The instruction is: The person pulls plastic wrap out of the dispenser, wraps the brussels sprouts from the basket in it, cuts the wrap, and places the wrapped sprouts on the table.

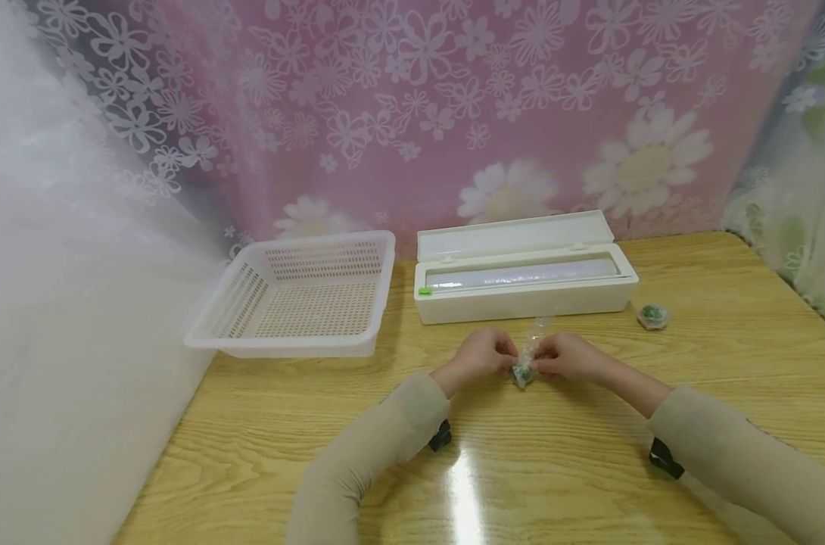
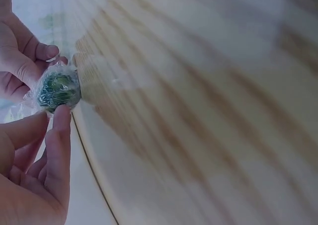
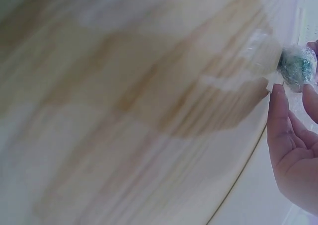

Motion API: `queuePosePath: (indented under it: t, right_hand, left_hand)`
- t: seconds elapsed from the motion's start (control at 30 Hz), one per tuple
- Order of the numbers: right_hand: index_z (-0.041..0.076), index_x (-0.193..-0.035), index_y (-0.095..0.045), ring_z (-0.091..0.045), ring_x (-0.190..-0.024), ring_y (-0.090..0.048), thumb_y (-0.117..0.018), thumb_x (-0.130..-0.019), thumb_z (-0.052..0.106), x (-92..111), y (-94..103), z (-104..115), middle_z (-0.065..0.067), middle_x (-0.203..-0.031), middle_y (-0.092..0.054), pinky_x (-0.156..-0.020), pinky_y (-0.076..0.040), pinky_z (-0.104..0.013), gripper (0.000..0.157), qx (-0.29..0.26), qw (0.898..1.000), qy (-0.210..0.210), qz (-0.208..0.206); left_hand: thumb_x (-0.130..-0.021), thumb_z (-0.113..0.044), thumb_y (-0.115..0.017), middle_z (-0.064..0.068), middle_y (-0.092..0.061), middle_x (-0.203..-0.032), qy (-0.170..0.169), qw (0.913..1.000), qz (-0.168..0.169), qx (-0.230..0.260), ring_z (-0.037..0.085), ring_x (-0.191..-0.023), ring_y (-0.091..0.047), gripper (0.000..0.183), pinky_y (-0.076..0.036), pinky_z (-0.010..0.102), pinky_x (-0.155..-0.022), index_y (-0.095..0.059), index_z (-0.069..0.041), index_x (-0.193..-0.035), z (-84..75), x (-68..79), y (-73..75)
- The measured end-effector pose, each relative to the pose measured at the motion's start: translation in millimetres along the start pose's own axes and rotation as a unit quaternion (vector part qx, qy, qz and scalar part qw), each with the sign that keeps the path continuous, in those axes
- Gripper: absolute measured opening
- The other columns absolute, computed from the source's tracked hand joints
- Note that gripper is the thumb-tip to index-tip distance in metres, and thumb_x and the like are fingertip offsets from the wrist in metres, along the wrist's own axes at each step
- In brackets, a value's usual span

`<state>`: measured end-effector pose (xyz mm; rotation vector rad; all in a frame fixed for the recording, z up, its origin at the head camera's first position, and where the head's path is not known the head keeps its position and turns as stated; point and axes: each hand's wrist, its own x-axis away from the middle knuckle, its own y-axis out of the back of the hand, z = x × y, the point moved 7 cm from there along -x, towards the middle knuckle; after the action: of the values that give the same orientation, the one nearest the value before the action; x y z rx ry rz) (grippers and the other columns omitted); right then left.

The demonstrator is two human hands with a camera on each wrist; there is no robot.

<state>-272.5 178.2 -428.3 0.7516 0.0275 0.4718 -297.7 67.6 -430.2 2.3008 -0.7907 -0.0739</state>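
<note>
A small round green bundle in clear plastic wrap [image 1: 521, 374] is between my two hands over the table, with a loose tail of film rising behind it. From the left, my left hand [image 1: 482, 353] pinches the wrap at its side. On the other side my right hand [image 1: 568, 357] pinches the film too. In the left wrist view, the bundle [image 2: 59, 90] shows dark green leafy matter under crinkled film, with left fingertips right against it. The right wrist view has the bundle [image 3: 297, 68] at its edge, above the right hand [image 3: 293, 145].
Behind the hands stands a white cling film dispenser [image 1: 521, 304], lid raised, a film roll [image 1: 521, 274] inside. A second wrapped green bundle [image 1: 653, 316] lies right of it. A white perforated basket [image 1: 283, 350] sits at the left on the wooden table [image 1: 263, 439].
</note>
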Motion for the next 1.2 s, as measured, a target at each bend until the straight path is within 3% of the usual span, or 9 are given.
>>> queuePosePath:
  t: [0.13, 0.33, 0.6, 0.77, 0.9, 1.03, 1.2]
  right_hand:
    - [-0.003, -0.085, -0.061, -0.015, -0.061, -0.053, -0.059, -0.085, 0.012, 0, -0.9, -1, -0.004, -0.066, -0.059, -0.052, -0.046, -0.028, 0.015, -0.023, 1.000, -0.005, 0.004]
    - [-0.004, -0.087, -0.059, -0.013, -0.064, -0.053, -0.062, -0.082, 0.012, 0, 0.0, 0, -0.004, -0.072, -0.061, -0.054, -0.046, -0.025, 0.016, -0.019, 0.999, 0.022, -0.015]
    - [-0.008, -0.104, -0.051, -0.022, -0.084, -0.057, -0.064, -0.079, 0.004, 3, -0.8, 5, -0.012, -0.090, -0.060, -0.067, -0.049, -0.028, 0.030, -0.129, 0.990, 0.052, 0.003]
    - [0.000, -0.095, -0.059, -0.018, -0.079, -0.055, -0.065, -0.078, 0.005, 4, 1.4, 12, -0.005, -0.087, -0.061, -0.065, -0.047, -0.028, 0.019, -0.055, 0.994, 0.092, -0.024]
    - [0.007, -0.083, -0.061, -0.014, -0.071, -0.050, -0.063, -0.078, 0.003, 3, 0.2, 16, 0.000, -0.078, -0.060, -0.060, -0.043, -0.028, 0.006, 0.010, 0.995, 0.090, -0.045]
    - [0.007, -0.079, -0.061, -0.011, -0.067, -0.047, -0.058, -0.081, -0.001, 5, -2.4, 21, 0.002, -0.074, -0.059, -0.059, -0.041, -0.027, 0.009, 0.024, 0.995, 0.088, -0.037]
    - [0.005, -0.080, -0.063, -0.009, -0.064, -0.050, -0.061, -0.082, 0.007, 6, -4.9, 24, 0.002, -0.072, -0.060, -0.057, -0.043, -0.026, 0.004, 0.030, 0.995, 0.093, -0.032]
  left_hand:
    - [-0.082, -0.012, -0.064, -0.003, -0.060, -0.069, -0.022, 0.9994, 0.023, -0.014, 0.008, -0.060, -0.054, 0.008, -0.044, 0.017, -0.052, -0.066, -0.005, -0.079, -0.9, 1.1, -2.6]
    - [-0.069, -0.015, -0.077, -0.003, -0.057, -0.073, -0.031, 0.9977, 0.056, -0.024, 0.008, -0.065, -0.053, 0.024, -0.044, 0.018, -0.056, -0.056, -0.009, -0.080, -2.1, 2.1, -7.5]
    - [-0.067, 0.009, -0.071, 0.001, -0.056, -0.088, -0.023, 0.9984, 0.044, 0.026, 0.010, -0.077, -0.053, 0.029, -0.045, 0.018, -0.064, -0.054, -0.008, -0.084, 0.6, 2.6, -5.4]
    - [-0.063, 0.018, -0.065, 0.000, -0.057, -0.091, -0.038, 0.9983, 0.035, 0.026, 0.009, -0.079, -0.054, 0.034, -0.045, 0.018, -0.064, -0.056, -0.008, -0.084, 0.2, 1.9, -2.7]
    - [-0.065, 0.012, -0.066, -0.001, -0.058, -0.090, -0.054, 0.9975, 0.021, -0.041, 0.008, -0.077, -0.051, 0.030, -0.043, 0.017, -0.063, -0.055, -0.009, -0.083, -1.0, 2.0, -1.0]
    - [-0.069, 0.003, -0.068, -0.001, -0.056, -0.083, -0.051, 0.9934, 0.015, -0.101, 0.009, -0.073, -0.050, 0.025, -0.041, 0.018, -0.061, -0.052, -0.009, -0.084, 0.2, 3.9, -0.3]
    - [-0.068, -0.003, -0.074, -0.003, -0.055, -0.082, -0.037, 0.9958, 0.037, -0.075, 0.008, -0.074, -0.052, 0.028, -0.043, 0.016, -0.063, -0.054, -0.007, -0.086, 1.1, 5.1, -2.9]
